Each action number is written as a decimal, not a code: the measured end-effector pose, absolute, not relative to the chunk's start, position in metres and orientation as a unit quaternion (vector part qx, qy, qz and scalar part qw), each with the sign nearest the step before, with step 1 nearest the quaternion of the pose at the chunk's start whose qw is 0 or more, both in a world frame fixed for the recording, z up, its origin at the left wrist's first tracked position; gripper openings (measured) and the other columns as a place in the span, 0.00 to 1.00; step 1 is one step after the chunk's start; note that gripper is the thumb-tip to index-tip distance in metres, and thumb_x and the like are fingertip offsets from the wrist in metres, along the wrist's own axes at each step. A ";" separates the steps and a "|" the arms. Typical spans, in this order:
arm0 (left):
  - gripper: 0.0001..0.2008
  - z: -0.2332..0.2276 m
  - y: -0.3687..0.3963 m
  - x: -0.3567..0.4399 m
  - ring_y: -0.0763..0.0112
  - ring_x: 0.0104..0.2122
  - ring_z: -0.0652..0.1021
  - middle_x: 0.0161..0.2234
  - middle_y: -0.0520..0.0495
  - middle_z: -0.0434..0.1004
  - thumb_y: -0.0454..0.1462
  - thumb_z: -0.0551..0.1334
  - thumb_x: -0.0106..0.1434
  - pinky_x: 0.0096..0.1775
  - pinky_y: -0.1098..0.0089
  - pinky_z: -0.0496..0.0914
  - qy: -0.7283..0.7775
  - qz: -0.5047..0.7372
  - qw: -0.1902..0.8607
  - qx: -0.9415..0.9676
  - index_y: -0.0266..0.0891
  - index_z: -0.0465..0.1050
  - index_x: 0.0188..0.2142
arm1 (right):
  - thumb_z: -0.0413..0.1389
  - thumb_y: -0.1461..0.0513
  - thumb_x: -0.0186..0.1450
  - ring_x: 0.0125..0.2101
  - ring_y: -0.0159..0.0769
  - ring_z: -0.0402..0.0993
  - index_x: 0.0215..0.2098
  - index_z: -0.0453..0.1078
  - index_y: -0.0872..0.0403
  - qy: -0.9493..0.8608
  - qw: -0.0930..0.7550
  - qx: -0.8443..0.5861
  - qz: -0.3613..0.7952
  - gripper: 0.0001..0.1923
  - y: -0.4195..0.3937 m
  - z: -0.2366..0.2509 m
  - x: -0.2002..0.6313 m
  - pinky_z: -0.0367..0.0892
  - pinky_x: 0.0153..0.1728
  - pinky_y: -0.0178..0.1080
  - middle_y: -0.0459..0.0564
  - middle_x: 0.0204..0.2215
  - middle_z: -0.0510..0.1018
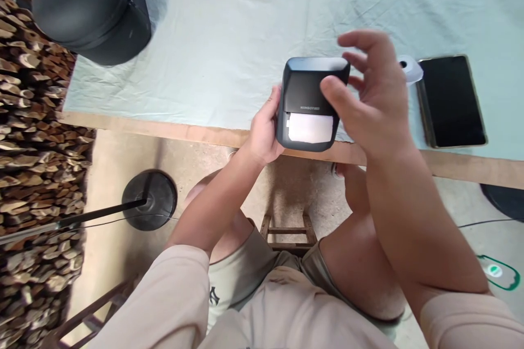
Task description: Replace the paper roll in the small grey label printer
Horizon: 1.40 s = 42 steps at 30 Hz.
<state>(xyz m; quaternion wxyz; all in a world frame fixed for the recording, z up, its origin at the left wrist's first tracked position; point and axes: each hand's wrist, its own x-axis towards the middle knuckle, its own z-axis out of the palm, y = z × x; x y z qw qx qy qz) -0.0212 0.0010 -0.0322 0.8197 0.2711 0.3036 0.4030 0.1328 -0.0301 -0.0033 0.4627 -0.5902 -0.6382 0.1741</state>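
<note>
A dark label printer (305,87) with "NIIMBOT" lettering is held up near the table's front edge. My left hand (265,131) grips its left side, the thumb along the edge and the other fingers hidden beneath. A white strip, apparently label paper (310,128), shows in the printer's lower opening. Over the printer's right side is my right hand (374,92), fingers apart and curved. Its thumb overlaps the printer's face; whether it touches I cannot tell. Behind that hand, partly covered, lies a white roll-like object (412,70) with a dark centre.
A black tablet or phone (454,101) in a case lies on the table (229,65) at right. At the back left stands a large black case or bag (96,11). Stacked firewood (36,174) lines the left; a stand with a round base (149,199) is on the floor.
</note>
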 end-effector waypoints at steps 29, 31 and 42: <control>0.11 -0.025 -0.003 -0.021 0.65 0.61 0.70 0.48 0.51 0.77 0.43 0.56 0.68 0.56 0.67 0.72 0.243 0.376 0.828 0.338 0.43 0.72 0.45 | 0.61 0.61 0.57 0.21 0.29 0.67 0.32 0.75 0.48 -0.692 0.342 -0.632 0.065 0.03 -0.041 0.025 0.150 0.59 0.25 0.36 0.41 0.22 0.76; 0.11 -0.024 -0.005 -0.021 0.65 0.60 0.72 0.47 0.50 0.77 0.42 0.58 0.67 0.54 0.69 0.73 0.234 0.371 0.828 0.350 0.44 0.71 0.47 | 0.62 0.60 0.55 0.20 0.31 0.66 0.40 0.76 0.44 -0.706 0.252 -0.661 0.034 0.13 -0.041 0.020 0.151 0.56 0.23 0.37 0.41 0.24 0.77; 0.16 -0.027 -0.001 -0.021 0.61 0.60 0.72 0.43 0.48 0.79 0.48 0.55 0.67 0.55 0.64 0.73 0.291 0.419 0.800 0.316 0.41 0.73 0.42 | 0.54 0.64 0.56 0.19 0.25 0.63 0.44 0.70 0.43 -0.583 0.532 -0.566 0.238 0.18 -0.050 0.047 0.159 0.55 0.15 0.33 0.41 0.35 0.75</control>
